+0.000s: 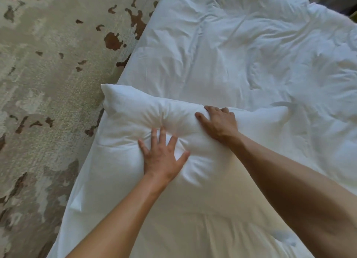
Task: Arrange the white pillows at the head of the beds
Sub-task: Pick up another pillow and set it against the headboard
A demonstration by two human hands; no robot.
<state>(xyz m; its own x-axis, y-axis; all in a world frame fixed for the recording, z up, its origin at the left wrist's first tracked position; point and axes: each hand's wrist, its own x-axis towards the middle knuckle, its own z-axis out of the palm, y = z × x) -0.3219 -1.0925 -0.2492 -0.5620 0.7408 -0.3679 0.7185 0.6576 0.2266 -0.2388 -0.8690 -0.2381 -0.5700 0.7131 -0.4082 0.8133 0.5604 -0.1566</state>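
The bed (241, 50) fills most of the view, its white duvet rumpled, with a patterned beige and brown carpet (42, 83) along its left side. The white pillow (131, 118) lies across the near end of the bed, and its far left corner pokes out past the mattress edge over the carpet. That overhang is the main risk: a shove toward the left could tip the pillow off onto the floor, since nothing props it on that side. A paler, cream patch (218, 182) shows between the arms; whether it is a second pillow or bare mattress I cannot tell. The right hand (218, 122) sits on the pillow's far edge with fingers curled over it, gripping the fabric; a pull from there alone could bunch the case and leave the filling lopsided. The left hand (162, 157) lies flat with fingers spread, pressing a dent into the middle and holding nothing; pressing too hard may leave the pillow creased instead of plump
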